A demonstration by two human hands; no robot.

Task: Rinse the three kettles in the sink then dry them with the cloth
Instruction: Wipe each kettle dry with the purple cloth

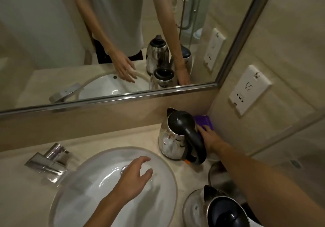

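Purple cloth (204, 121) meets the right hand (211, 139), its fingers' hold hidden; left hand (133, 175) hangs loose-fingered over the sink (95, 184), kettles (173, 139) set aside, so drying seems about to start

Back-corner kettle (173, 139): mirror-polished steel body, glossy black plastic lid and handle.
Front-edge kettle (216, 209): same bright steel, black plastic lid with a sheen.
Cloth (204, 121), countertop's back right corner: purple fabric, matt, soft-looking.
Sink (88, 197): white glazed ceramic, glossy.
Tap (49, 161): chrome, mirror finish.
Countertop (109, 139): pale stone look, smooth, low gloss.
Socket plate (249, 89): white plastic, smooth.
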